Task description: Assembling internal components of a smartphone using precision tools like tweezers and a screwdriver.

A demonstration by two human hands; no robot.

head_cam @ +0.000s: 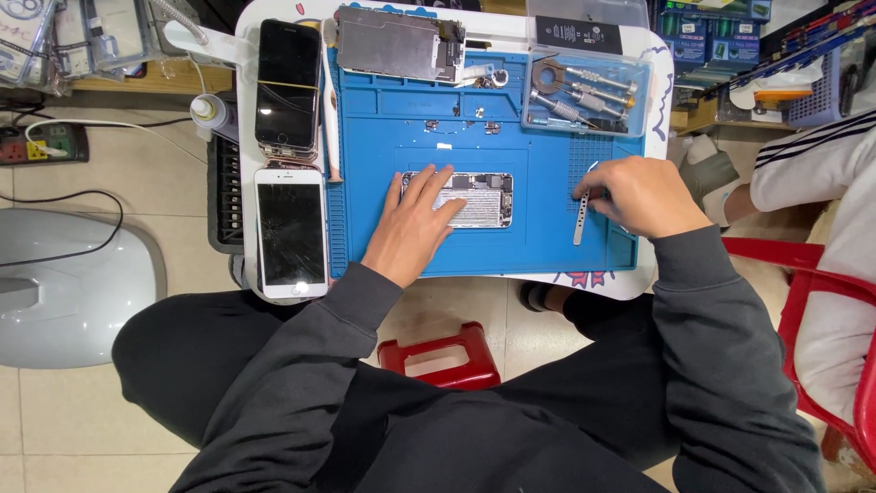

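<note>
On the far left of my small white table (251,23) lie two phones, one above the other: a dark-screened phone (288,87) with a band around it, and below it a white phone (291,233) whose glass is cracked all over. Right of them is the blue work mat (538,246). At its top edge rests a detached metal plate (397,43), and screws or small parts (456,125) dot the mat's upper trays, so I judge the teardown well under way, with the inner work and any reassembly still to come.

My left hand (415,224) lies flat, fingers spread, pressing on the opened phone body (479,199) at the mat's centre. The body lies lengthwise with no screen on it, showing a silvery shield and small dark components at each end.

My right hand (643,194), well apart from the left, is closed around the top of a slim metal tool (580,219) on the mat's right side. Above it sits a clear tray of screwdrivers (584,91).
</note>
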